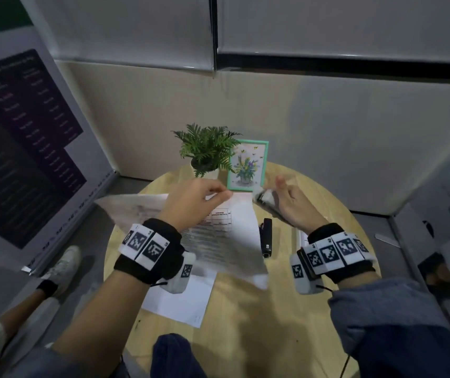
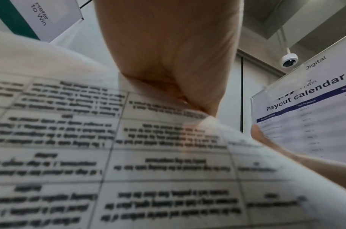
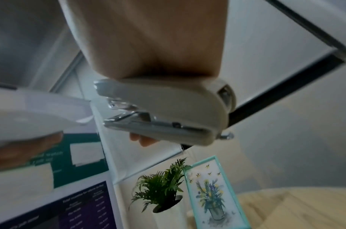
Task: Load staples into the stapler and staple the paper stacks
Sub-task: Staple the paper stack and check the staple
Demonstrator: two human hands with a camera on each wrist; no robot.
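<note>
My left hand (image 1: 204,197) pinches the far edge of a printed paper stack (image 1: 226,236) and holds it lifted over the round wooden table (image 1: 245,336). In the left wrist view the thumb and fingers (image 2: 187,77) press the printed sheets (image 2: 129,162) together. My right hand (image 1: 286,197) grips a white stapler (image 1: 264,197) just right of the stack's top corner. In the right wrist view the stapler (image 3: 168,111) has its jaws apart, its mouth turned to the paper edge (image 3: 40,108) and a small gap away from it.
A black stapler-like tool (image 1: 267,237) lies on the table under my right hand. A blank white sheet (image 1: 180,298) lies flat near the front. A potted plant (image 1: 207,151) and a framed flower picture (image 1: 247,166) stand at the back. Display boards flank both sides.
</note>
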